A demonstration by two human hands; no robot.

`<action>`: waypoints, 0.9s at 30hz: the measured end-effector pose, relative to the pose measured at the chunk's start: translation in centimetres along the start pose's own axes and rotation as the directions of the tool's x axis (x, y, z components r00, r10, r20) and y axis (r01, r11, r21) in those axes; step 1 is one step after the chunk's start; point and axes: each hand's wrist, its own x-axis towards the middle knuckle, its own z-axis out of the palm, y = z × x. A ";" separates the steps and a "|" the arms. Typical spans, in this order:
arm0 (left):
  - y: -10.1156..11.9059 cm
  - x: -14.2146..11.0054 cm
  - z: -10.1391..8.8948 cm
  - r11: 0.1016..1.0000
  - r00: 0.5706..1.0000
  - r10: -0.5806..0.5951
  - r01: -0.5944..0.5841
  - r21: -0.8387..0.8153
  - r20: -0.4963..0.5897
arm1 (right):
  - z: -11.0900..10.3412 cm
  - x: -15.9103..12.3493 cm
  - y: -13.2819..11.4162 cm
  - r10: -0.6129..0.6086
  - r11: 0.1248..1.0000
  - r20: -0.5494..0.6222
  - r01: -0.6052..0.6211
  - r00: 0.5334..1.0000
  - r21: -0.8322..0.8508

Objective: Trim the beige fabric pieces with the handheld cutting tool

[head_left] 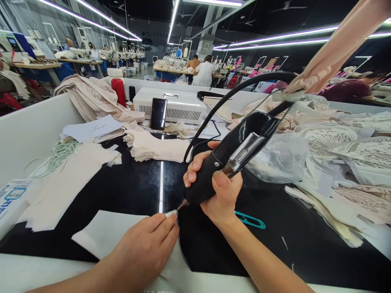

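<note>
My right hand (224,197) is wrapped round a black corded handheld tool (226,158), with the thumb by its metal lever. The tool is tilted, its pointed coppery tip (182,204) aimed down to the left. That tip meets the edge of a pale fabric piece (106,230) right beside the fingertips of my left hand (149,240). My left fingers are pressed together on the fabric edge; what lies beneath them is hidden. A teal plastic tool (250,220), perhaps a cutter, rests on the black tabletop (220,248) behind my right wrist.
Stacked pale cut pieces (157,146) and more strips (70,179) lie ahead and left. A phone (159,114) leans on a white vented box (174,103). Lace pieces (360,146) and a clear plastic bag (277,156) sit right. The tool's black cable (220,106) arches overhead.
</note>
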 end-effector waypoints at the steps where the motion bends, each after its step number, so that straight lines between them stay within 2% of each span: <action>1: 0.0 0.0 0.1 1.000 1.000 0.002 -0.002 0.002 -0.004 | 0.0 0.0 -0.1 -0.002 1.000 -0.004 0.002 1.000 -0.009; 8: 0.1 0.0 0.0 0.998 0.999 0.048 -0.049 0.033 0.017 | 0.4 0.2 -0.7 -0.014 0.999 -0.041 0.012 0.999 -0.053; 14: 0.1 0.2 -0.1 0.996 0.997 0.074 -0.074 0.058 0.005 | 0.4 -0.2 -0.3 0.006 1.000 -0.012 -0.006 1.000 -0.028; 21: 0.1 0.1 -0.1 0.997 0.999 0.053 -0.053 0.051 -0.002 | 0.3 -0.3 -0.1 0.003 0.999 -0.028 -0.004 1.000 -0.042; 27: 0.2 -0.2 0.1 0.999 1.000 0.030 -0.030 0.036 0.004 | 0.2 -0.5 0.0 -0.016 0.999 0.018 0.016 1.000 -0.036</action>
